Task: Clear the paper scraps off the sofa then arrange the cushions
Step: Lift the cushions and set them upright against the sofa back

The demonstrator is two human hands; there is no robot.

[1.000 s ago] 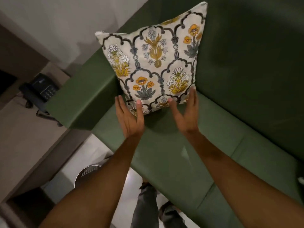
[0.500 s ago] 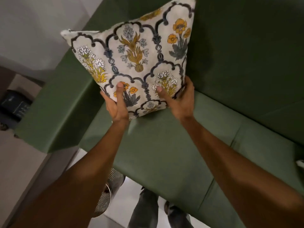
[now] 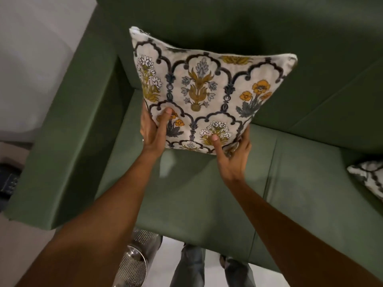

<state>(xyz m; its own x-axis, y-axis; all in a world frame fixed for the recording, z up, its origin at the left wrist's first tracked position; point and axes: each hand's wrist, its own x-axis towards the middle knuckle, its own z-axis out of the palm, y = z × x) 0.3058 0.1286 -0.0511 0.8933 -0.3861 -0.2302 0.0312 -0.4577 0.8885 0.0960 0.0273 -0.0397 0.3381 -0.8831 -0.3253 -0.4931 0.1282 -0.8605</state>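
A white cushion [image 3: 207,90] printed with orange and yellow flowers and dark arches is held up above the green sofa [image 3: 196,193], near its left corner. My left hand [image 3: 154,131] grips the cushion's lower left edge, thumb on the front. My right hand [image 3: 233,152] grips its lower right corner, thumb pressed on the fabric. The cushion's bottom edge hangs clear of the seat. A second patterned cushion [image 3: 369,179] lies on the seat at the far right, mostly cut off. No paper scraps show on the seat.
The sofa's left armrest [image 3: 68,131] runs beside the cushion. A perforated metal bin [image 3: 136,259] stands on the floor in front of the sofa, beside my legs [image 3: 190,266]. A dark phone [image 3: 8,179] sits on a surface at the far left.
Both hands went from open near the cushion's lower edge to gripping it. The cushion has come off the backrest corner and turned square to me; the view shifted right, showing the second cushion.
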